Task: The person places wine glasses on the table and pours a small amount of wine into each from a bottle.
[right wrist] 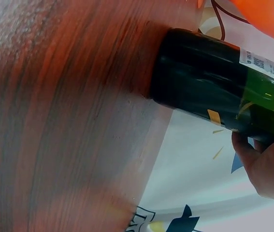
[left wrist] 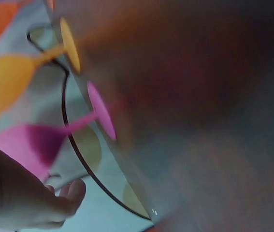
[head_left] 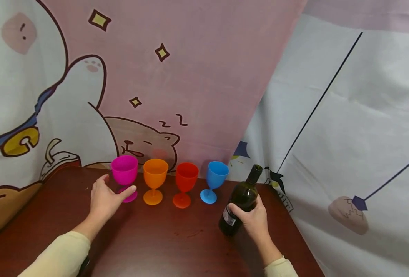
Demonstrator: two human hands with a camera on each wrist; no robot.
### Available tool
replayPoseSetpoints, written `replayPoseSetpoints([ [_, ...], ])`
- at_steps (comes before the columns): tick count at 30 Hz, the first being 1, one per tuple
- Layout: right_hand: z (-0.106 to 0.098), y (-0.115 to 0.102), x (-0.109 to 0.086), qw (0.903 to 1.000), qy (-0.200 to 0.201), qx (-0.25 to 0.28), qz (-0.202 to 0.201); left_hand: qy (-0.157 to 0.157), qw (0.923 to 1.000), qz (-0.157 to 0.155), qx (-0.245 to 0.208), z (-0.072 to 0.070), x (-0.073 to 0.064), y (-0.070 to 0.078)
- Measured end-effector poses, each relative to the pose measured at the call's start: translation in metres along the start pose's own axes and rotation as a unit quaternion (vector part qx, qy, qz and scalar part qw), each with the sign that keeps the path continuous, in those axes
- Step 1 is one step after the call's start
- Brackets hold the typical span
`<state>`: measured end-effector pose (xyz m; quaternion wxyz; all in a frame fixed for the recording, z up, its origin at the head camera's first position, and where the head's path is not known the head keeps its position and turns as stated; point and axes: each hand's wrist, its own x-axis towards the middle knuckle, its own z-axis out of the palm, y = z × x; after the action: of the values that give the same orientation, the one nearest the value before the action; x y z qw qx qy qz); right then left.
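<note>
Four wine goblets would be several: a magenta goblet [head_left: 125, 171], an orange goblet [head_left: 155, 174], a red goblet [head_left: 186, 177] and a blue goblet [head_left: 216, 175] stand in a row along the table's back edge. My left hand [head_left: 105, 198] is just in front of the magenta goblet, thumb spread from the fingers, holding nothing. In the left wrist view its fingers overlap the goblet's bowl. My right hand [head_left: 254, 219] grips a dark green wine bottle [head_left: 244, 195] round its body. The bottle leans to the right, uncapped, with a white label [right wrist: 260, 64] partly showing.
The brown wooden table [head_left: 149, 246] has small wet-looking marks near its middle. Behind it hangs a printed cartoon cloth [head_left: 208, 77], close to the back edge, and it continues down the right side.
</note>
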<state>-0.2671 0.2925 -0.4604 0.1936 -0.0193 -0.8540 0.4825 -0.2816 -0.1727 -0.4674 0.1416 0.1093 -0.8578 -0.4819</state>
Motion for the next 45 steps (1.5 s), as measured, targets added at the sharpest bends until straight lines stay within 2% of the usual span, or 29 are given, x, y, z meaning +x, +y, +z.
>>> replayPoseSetpoints([
  [2,-0.001,-0.001,0.0,1.0,0.002,0.001,0.0,-0.011,0.9999,0.0,0.005,0.003,-0.014,0.001],
  [6,-0.002,-0.001,0.001,1.0,0.004,0.002,0.002,-0.071,0.9973,0.018,-0.003,0.009,-0.03,0.012],
  [9,0.0,0.0,0.001,1.0,0.001,0.002,0.004,-0.106,0.9939,0.026,-0.016,0.015,-0.032,0.02],
  [13,0.002,0.0,-0.001,1.0,-0.003,0.004,0.007,-0.121,0.9911,0.03,-0.047,0.026,-0.025,0.027],
  [18,0.002,0.0,-0.001,1.0,-0.002,0.007,0.005,-0.121,0.9894,0.033,-0.074,0.04,-0.016,0.027],
  [25,0.001,-0.001,-0.001,1.0,0.002,-0.001,0.005,-0.118,0.9906,0.041,-0.055,0.056,-0.003,0.027],
  [30,0.001,-0.002,-0.001,1.0,0.001,-0.001,0.007,-0.114,0.9905,0.047,-0.063,0.064,0.005,0.034],
  [38,0.001,-0.002,-0.001,0.9999,0.004,0.003,0.013,-0.084,0.9927,0.037,-0.078,0.08,0.014,0.045],
  [45,0.001,-0.001,0.0,0.9999,0.004,0.006,0.01,-0.04,0.9949,0.031,-0.088,0.093,0.025,0.047],
])
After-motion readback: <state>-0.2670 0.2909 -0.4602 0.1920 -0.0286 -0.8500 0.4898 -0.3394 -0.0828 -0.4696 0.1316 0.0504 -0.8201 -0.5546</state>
